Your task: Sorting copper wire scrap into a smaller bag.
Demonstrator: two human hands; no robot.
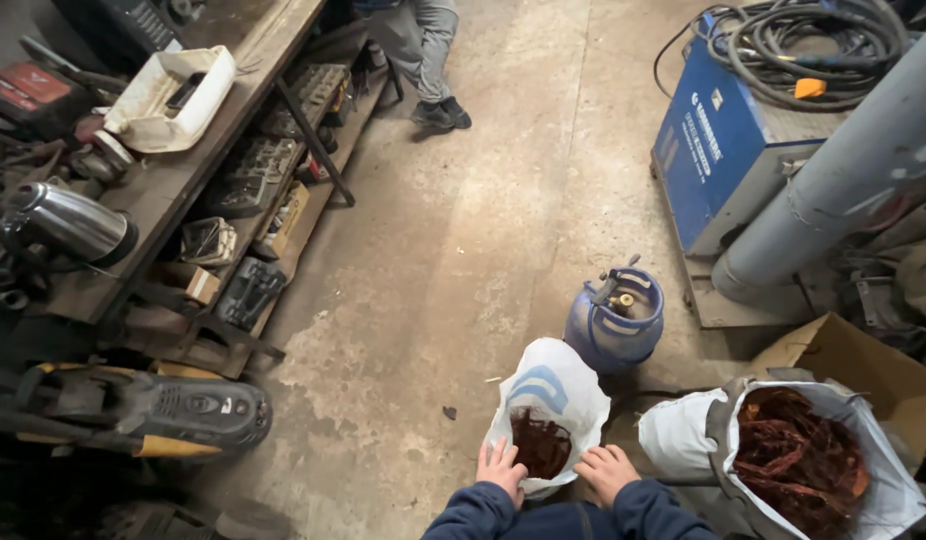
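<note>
Roughly, by position:

Surroundings: bare concrete floor (433, 250); a long wooden workbench (183, 170) runs along the left, cluttered with a white plastic tub (173, 98) and a steel kettle (68, 222); dark metal parts sit on its lower shelf.
Lower left: a grey and yellow power tool (173, 408) lies on its side on the floor.
Far end: another person's legs and dark shoes (440, 113) stand by the bench, well apart from the hands.
Right side: a blue welding machine (718, 150) with coiled cables (803, 40) on top; a thick grey pipe (843, 170) slants in front of it.
Obstructions: a small blue gas cylinder (615, 320) stands just behind the small sack, close beside it.
Containers: small white sack (548, 395), mouth open, holds a clump of reddish-brown copper wire (539, 442). A larger white sack (863, 480) to the right is packed with the same wire; an open cardboard box (863, 365) stands behind it.
Left hand (501, 468): fingers spread, resting on the near-left rim of the small sack.
Right hand (605, 470): fingers curled loosely, at the near-right rim; whether it actually grips the cloth, cannot tell.
Position: the small sack stands on the floor directly ahead of both hands, its mouth between them.
</note>
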